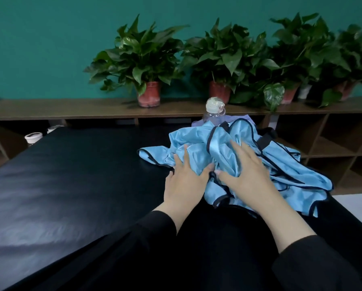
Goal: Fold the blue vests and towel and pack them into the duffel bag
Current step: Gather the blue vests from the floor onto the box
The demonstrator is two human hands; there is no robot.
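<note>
A crumpled heap of light blue vests (285, 171) with dark trim lies on the black table (70, 175), right of centre. My left hand (184, 181) rests with straight fingers on the heap's near left side. My right hand (245, 169) lies flat on top of the heap, fingers spread. A black strap of the duffel bag (267, 139) sticks out behind the vests; the rest of the bag is hidden. A pale purple cloth, maybe the towel (249, 118), peeks out at the back.
A clear water bottle (214, 111) with a pale lid stands behind the heap. A wooden shelf (70, 109) along the teal wall carries several potted plants (148, 59). White containers (33, 137) sit beyond the table's far left edge.
</note>
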